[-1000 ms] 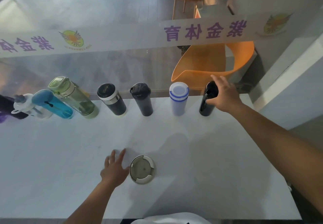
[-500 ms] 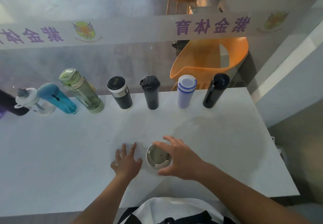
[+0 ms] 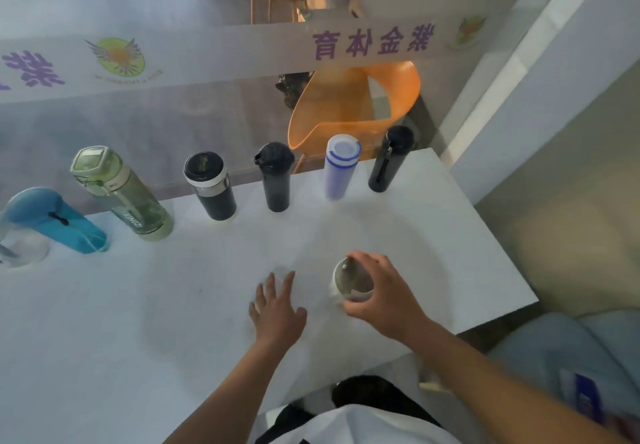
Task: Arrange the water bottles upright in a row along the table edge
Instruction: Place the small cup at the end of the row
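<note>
One short beige lidded bottle [image 3: 351, 282], upright, lid toward me, stands mid-table, rightward of where it stood half a second ago. My right hand [image 3: 382, 291] curls half-closed around its rim. My left hand [image 3: 277, 308] lies flat, fingers spread, on the white table [image 3: 138, 322]. Six bottles line the far edge upright, slim black one [image 3: 389, 159] rightmost.

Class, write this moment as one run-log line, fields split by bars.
right hand: gripping beige bottle near table front | left hand: flat on table, empty | row at far edge: upright | beige bottle: not yet in row
</note>
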`<action>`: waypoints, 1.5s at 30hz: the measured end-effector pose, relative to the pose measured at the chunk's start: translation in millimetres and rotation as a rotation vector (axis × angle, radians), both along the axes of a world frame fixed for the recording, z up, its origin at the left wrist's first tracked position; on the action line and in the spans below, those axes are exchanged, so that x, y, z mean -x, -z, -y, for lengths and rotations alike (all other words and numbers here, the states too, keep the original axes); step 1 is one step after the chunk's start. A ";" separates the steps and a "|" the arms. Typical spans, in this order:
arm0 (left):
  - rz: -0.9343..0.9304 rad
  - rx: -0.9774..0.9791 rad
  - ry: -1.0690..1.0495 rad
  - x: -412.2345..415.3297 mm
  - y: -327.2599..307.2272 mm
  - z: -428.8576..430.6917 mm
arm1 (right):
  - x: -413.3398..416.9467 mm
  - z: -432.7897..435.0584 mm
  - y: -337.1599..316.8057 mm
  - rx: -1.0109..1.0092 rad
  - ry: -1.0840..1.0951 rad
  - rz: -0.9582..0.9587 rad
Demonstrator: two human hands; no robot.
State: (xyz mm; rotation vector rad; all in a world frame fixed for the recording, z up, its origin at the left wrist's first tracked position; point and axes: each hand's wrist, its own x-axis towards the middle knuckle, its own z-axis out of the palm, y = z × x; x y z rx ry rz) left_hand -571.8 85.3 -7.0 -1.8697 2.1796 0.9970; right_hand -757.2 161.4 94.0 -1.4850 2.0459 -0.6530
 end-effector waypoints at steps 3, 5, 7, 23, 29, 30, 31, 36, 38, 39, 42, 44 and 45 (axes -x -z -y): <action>-0.008 -0.016 0.071 17.7 -2.0 -1.6 | 37.8 -5.6 -18.9 0.001 0.110 -0.017; -0.012 -0.045 0.103 30.6 -4.6 -3.8 | 72.5 -5.3 -30.6 -0.008 0.161 -0.026; 0.005 -0.071 0.135 43.1 -6.3 -4.8 | 110.6 -1.5 -39.1 0.001 0.198 -0.044; 0.190 -0.109 -0.030 146.9 7.4 -26.9 | 337.5 154.2 -7.3 0.044 0.161 -0.023; 0.219 -0.149 -0.059 158.7 7.4 -39.3 | 354.8 196.1 6.1 0.017 0.113 -0.015; 0.217 -0.153 -0.064 158.6 7.2 -39.5 | 356.2 200.5 7.7 0.021 0.107 -0.019; 0.215 -0.157 -0.067 158.6 7.1 -39.3 | 356.9 204.4 8.5 0.025 0.104 -0.026; 0.213 -0.156 -0.069 160.2 7.4 -39.2 | 357.5 212.6 8.1 0.007 0.065 -0.070; 0.216 -0.148 -0.070 160.8 7.7 -40.0 | 359.1 211.5 9.1 0.006 0.053 -0.078; 0.218 -0.144 -0.070 161.2 7.6 -40.5 | 360.3 210.6 9.3 0.004 0.049 -0.078; 0.221 -0.130 -0.067 161.7 7.3 -42.3 | 363.6 208.1 8.9 -0.007 0.035 -0.077; 0.221 -0.124 -0.067 161.5 7.6 -43.2 | 365.8 206.5 9.0 -0.003 0.033 -0.069; 0.221 -0.125 -0.067 161.4 7.5 -43.4 | 366.2 205.7 8.6 -0.001 0.032 -0.061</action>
